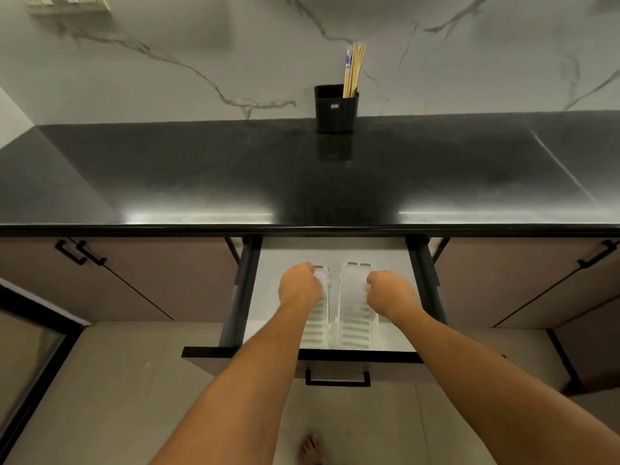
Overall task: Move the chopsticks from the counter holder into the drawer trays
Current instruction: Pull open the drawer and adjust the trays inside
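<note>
A black holder [336, 109] stands at the back of the dark counter against the marble wall, with a bundle of wooden chopsticks [353, 71] upright in its right side. Below the counter edge a drawer [339, 253] is pulled out. Two white slotted trays lie side by side in it: the left tray [317, 325] and the right tray [355, 313]. My left hand [300, 286] grips the far end of the left tray. My right hand [391, 292] grips the right edge of the right tray. Both hands have curled fingers.
The black counter [201, 176] stretches wide on both sides of the holder. Closed cabinet doors with black handles [80, 253] flank the drawer. The drawer front carries a black handle [337, 379]. A bare foot [312, 448] stands on the tiled floor below.
</note>
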